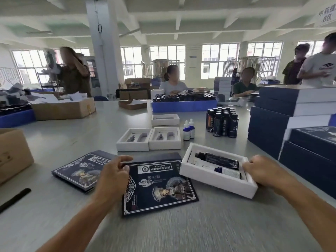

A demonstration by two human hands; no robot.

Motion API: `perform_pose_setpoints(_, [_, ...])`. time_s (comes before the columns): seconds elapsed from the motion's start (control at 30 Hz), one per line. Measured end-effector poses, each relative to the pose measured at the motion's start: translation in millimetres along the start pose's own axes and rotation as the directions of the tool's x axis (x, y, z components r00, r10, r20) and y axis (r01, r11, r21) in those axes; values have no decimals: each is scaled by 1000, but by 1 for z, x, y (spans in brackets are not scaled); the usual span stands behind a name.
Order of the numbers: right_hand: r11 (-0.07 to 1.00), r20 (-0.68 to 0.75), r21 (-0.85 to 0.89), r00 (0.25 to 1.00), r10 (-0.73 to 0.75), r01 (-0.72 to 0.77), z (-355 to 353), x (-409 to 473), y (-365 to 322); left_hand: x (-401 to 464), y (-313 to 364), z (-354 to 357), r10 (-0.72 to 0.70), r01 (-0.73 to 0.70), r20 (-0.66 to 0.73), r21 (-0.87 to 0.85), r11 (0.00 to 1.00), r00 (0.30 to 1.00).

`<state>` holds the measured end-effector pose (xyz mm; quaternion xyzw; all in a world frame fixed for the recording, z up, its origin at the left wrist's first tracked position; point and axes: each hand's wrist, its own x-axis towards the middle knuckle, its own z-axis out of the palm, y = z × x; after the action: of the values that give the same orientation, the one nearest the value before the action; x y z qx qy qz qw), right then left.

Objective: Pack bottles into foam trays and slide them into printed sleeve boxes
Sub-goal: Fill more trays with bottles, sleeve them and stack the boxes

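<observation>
Left hand: my left hand (113, 176) hangs over the near sleeve (157, 186), fingers loosely bent and apart, thumb stretched toward the sleeve's far edge; I cannot tell whether it touches the sleeve.
Right hand: my right hand (263, 171) grips the right end of the filled tray (217, 180), fingers curled over its rim.
Filled tray: white foam, lying askew on the table (181, 230), its left corner just beside the near sleeve's right edge.
Bottles in tray: a dark bottle (217, 159) lies on its side in the far slot; a dropper bottle (228, 172) with a blue neck lies in the near slot.
Near sleeve: dark blue, printed with a figure and white characters, flat on the table between my two hands.
Second sleeve: another printed sleeve (81, 169) lies to the left, partly behind my left hand.
Empty trays: two white trays (148, 139) side by side behind the sleeves, a third tray (165, 120) further back.
Loose bottles: two droppers (188, 130) stand upright right of the empty trays; a cluster of dark bottles (222, 122) stands beyond them.
Boxes: stacked blue boxes (291, 113) at the right edge; a carton (12, 153) at the left.
Pen: a black pen (15, 199) lies near the left edge.
Background: people work at the table's far side behind a blue crate (183, 106) of bottles.
</observation>
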<state>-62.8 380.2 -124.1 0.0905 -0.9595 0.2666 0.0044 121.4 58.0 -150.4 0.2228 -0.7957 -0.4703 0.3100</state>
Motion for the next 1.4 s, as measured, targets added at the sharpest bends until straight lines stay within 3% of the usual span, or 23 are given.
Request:
perform_pose_setpoints(0.23, [995, -68, 98, 997, 38, -32, -3, 8, 10, 9, -11, -3, -1, 4, -29, 100, 995, 1000])
perform_pose_setpoints(0.4, [999, -97, 34, 995, 12, -9, 5, 10, 7, 16, -15, -5, -68, 71, -35, 82, 994, 997])
perform_pose_setpoints(0.6, [1000, -101, -7, 995, 12, -13, 11, 12, 12, 19, -18, -13, -200, 200, -12, -40, 979, 980])
perform_pose_setpoints(0.73, [999, -84, -36, 996, 13, -16, 12, 11, 12, 16, -18, -14, -256, 261, 52, -234, 937, 965])
perform_pose_setpoints(0.9, [999, -82, -42, 996, 22, -25, 10, 8, 10, 11, -12, -20, -124, 192, 240, -286, 939, 963])
perform_pose_setpoints(1.13, [999, -84, -22, 996, 28, -30, 10, 7, 10, 7, -7, -15, -14, 40, 129, -204, 978, 992])
perform_pose_setpoints(1.4, [995, -139, 93, 989, 57, -45, 4, 8, 12, 7, -6, -10, -224, 248, 128, -214, 945, 966])
